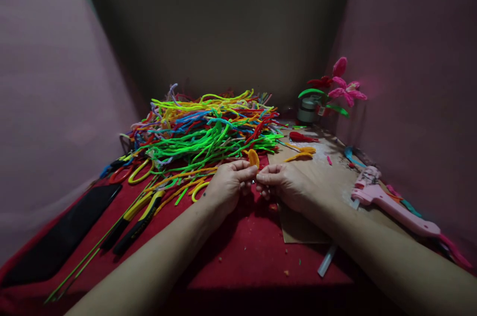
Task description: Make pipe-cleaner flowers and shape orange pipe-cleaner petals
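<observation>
Both hands meet over the front of the red-covered table. My left hand (233, 179) is closed, thumb and fingers pinching an orange pipe cleaner petal (254, 158) that stands up above the fingertips. Close against it, my right hand (279, 182) is pinched too, its fingertips at the petal's lower end, which the fingers mostly hide. On the cardboard to the right lie more orange pipe cleaner petals (301, 151) and a red one (301, 137). Just behind the hands rises a big heap of coloured pipe cleaners (208, 132).
Pliers (139, 216) with yellow-black handles, a black flat case (63, 231) and yellow-handled scissors (139, 172) lie left. At right, a pink glue gun (395, 206) with a clear glue stick (328, 260) rests on the cardboard (301, 226). Pink pipe cleaner flowers (348, 90) stand behind.
</observation>
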A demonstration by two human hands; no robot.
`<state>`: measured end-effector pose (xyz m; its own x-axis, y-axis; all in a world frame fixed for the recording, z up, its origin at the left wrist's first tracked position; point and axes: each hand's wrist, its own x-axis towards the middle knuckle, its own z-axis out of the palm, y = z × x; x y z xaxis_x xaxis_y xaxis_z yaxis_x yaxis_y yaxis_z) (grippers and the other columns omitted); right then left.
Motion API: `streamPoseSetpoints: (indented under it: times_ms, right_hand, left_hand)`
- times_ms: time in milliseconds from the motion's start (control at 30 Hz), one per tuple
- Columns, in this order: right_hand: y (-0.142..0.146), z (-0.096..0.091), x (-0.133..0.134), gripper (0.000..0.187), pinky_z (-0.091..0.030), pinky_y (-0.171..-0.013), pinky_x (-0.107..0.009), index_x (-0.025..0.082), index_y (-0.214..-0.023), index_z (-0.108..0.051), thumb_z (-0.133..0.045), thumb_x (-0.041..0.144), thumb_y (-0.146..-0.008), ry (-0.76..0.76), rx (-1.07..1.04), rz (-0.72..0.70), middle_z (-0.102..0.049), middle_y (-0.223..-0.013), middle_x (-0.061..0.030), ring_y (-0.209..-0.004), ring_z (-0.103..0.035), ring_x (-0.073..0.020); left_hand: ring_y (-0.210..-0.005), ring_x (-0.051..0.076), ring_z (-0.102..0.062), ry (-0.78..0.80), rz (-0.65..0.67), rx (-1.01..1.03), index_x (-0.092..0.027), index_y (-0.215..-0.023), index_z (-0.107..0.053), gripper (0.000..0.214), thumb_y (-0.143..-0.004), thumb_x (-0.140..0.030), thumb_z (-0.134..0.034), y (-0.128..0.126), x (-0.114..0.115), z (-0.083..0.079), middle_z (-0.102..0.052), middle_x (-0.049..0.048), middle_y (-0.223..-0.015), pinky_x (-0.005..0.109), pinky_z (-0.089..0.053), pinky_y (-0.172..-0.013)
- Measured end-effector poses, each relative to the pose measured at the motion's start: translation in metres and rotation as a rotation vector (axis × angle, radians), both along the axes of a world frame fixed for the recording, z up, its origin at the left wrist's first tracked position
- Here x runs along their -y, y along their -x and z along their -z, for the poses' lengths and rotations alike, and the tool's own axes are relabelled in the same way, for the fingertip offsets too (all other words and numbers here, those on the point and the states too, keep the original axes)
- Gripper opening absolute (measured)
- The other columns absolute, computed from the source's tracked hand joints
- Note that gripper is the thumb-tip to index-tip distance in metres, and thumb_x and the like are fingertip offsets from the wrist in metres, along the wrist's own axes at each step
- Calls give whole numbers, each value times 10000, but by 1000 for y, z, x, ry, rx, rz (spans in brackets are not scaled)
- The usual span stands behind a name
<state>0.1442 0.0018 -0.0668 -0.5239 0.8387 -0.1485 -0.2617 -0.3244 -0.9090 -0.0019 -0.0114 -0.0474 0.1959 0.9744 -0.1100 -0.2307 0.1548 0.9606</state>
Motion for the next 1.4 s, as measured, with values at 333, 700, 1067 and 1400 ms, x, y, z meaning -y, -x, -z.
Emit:
streamPoseSetpoints:
  times_ms: [333,700,1067,1400]
  right_hand:
    - [8,-7,9,351,-343,-368,-173,137,-602,-539,-691,452,-630,-20,105,9,-595,-487,14,-364,-486,-57]
    - [5,-3,5,287,-361,-369,-173,129,-622,-533,-696,363,-652,-2,-2,-39,-598,-495,2,-369,-513,-70]
    - [3,7,-3,265,-333,-361,-192,132,-613,-534,-638,363,-689,-39,87,-95,-548,-452,5,-350,-469,-74]
    - [-2,-15,2,157,-388,-572,-224,152,-763,-642,-668,261,-654,-308,0,298,-594,-694,14,-587,-500,-77]
  left_hand:
    - [-353,102,-461,83,43,305,-154,-713,-490,155,-710,-203,-637,-12,3,5,-510,-40,-511,267,-445,-359]
    - [-361,93,-480,-33,-45,213,-143,-705,-521,207,-666,-264,-684,-15,6,0,-517,-38,-507,232,-423,-380]
    - [-434,71,-481,-170,-149,-41,-137,-645,-547,202,-683,-299,-660,-12,5,2,-530,-33,-531,210,-393,-480]
    - [-525,75,-417,-303,-122,-425,-131,-583,-575,181,-649,-276,-662,-9,3,-4,-503,-39,-543,207,-326,-527]
